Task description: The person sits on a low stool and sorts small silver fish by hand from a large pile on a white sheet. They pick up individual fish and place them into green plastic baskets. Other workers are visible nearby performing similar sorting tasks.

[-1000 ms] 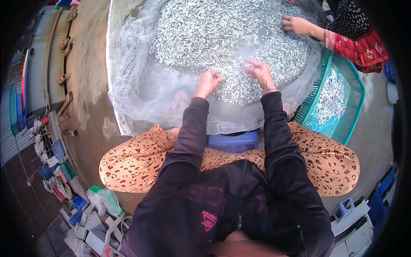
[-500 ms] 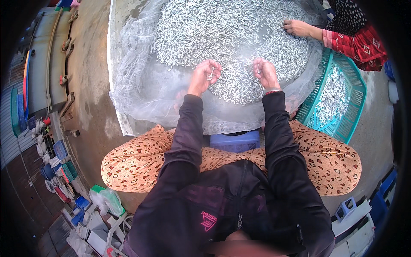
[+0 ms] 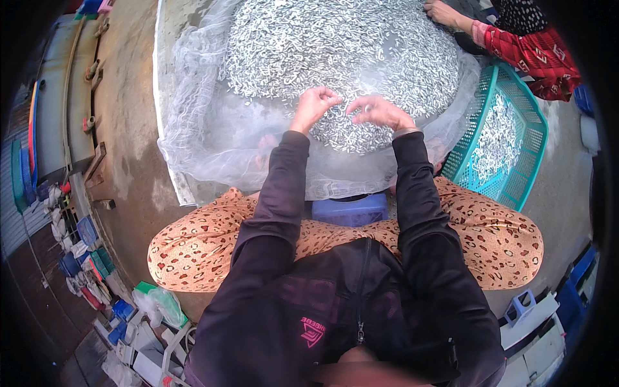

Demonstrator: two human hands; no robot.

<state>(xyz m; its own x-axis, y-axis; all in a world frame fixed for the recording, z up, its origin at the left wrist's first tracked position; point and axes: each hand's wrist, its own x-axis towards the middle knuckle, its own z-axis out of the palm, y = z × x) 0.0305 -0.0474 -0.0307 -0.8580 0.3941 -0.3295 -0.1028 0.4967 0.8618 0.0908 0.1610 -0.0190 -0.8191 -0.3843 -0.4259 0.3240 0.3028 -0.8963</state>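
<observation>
A wide heap of small, curled, silvery-white pieces that look like little fish (image 3: 303, 51) lies on a pale mesh net (image 3: 200, 116) in front of me. Just over the heap's near edge, my left hand (image 3: 314, 108) has thumb and fingertips pinched together; whatever may be between them is too small to make out. Facing it from the right, my right hand (image 3: 382, 113) is slightly blurred, its fingers stretched toward the left hand and apart from the thumb. A narrow gap separates the two hands. I see nothing held in the right one.
At right stands a teal plastic basket (image 3: 535, 138) partly filled with the same silvery pieces. Another person's hand (image 3: 445, 14), in a red patterned sleeve, rests at the heap's far right edge. A blue plastic stool (image 3: 351, 211) sits between my knees.
My right hand has swung left toward my left hand, its fingers extending from a pinch. The small curled piece in each hand no longer shows. The other person's hand sits higher in view.
</observation>
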